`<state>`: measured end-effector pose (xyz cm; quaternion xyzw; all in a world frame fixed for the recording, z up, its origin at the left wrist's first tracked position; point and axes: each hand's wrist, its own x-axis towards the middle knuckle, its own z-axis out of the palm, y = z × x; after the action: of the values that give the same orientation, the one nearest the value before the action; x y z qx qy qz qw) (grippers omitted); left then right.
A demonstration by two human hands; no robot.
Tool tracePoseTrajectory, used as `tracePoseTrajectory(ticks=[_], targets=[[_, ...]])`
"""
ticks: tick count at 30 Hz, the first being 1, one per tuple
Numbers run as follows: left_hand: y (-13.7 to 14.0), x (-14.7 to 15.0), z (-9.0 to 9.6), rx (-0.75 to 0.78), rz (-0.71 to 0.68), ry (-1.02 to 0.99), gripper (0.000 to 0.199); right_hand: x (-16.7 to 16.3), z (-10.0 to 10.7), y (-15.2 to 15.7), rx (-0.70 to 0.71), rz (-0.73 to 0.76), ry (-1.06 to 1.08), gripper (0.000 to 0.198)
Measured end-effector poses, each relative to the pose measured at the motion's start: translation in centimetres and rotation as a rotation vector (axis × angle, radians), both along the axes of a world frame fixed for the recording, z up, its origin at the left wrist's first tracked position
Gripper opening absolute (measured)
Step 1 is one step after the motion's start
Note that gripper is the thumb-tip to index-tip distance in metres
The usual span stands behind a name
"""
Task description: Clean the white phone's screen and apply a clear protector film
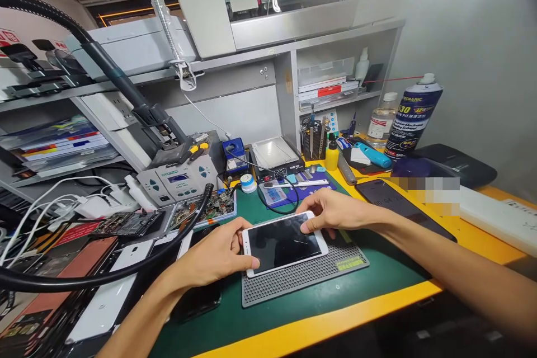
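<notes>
A white smartphone [285, 243] with a dark screen lies face up on a grey ribbed mat [302, 279] on the green bench mat [377, 285]. My left hand [213, 257] grips the phone's left end, thumb resting on its lower bezel. My right hand [335, 210] holds the phone's far right corner with the fingertips on its top edge. Both hands pinch the phone between them.
Several phones and back covers [104, 291] lie at the left under a black flexible hose [104, 277]. A soldering station [178, 179], tool cup [312, 142], blue spray can [413, 117] and a dark phone [398, 207] stand behind. The yellow bench edge [335, 321] runs in front.
</notes>
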<state>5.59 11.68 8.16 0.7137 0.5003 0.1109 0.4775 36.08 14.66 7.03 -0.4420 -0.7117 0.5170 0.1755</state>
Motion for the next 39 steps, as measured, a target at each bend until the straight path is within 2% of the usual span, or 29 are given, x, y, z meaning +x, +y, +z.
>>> tracePoseTrajectory(ticks=[8, 14, 19, 23, 28, 33, 39], targets=[[0.5, -1.7, -0.5, 0.016, -0.058, -0.015, 0.042, -0.5, -0.4, 0.1, 0.005, -0.028, -0.028, 0.043], [0.3, -1.9, -0.4, 0.066, -0.033, 0.082, 0.041, -0.7, -0.3, -0.1, 0.046, -0.028, -0.082, 0.043], [-0.1, -1.5, -0.2, 0.148, 0.005, 0.212, 0.047, -0.7, 0.3, -0.7, 0.156, -0.029, -0.182, 0.061], [-0.6, -1.3, 0.1, 0.207, -0.036, 0.252, 0.054, -0.8, 0.5, -1.1, 0.271, -0.022, -0.298, 0.068], [-0.7, -1.5, 0.0, 0.272, -0.118, 0.300, 0.067, -0.7, 0.7, -1.4, 0.274, 0.022, -0.370, 0.080], [-0.4, -1.8, -0.5, 0.271, -0.110, 0.286, 0.060, -0.7, 0.7, -1.3, 0.330, 0.028, -0.421, 0.082], [-0.2, -1.9, -0.5, 0.258, -0.131, 0.288, 0.065, -0.6, 0.6, -1.1, 0.255, 0.026, -0.418, 0.088]])
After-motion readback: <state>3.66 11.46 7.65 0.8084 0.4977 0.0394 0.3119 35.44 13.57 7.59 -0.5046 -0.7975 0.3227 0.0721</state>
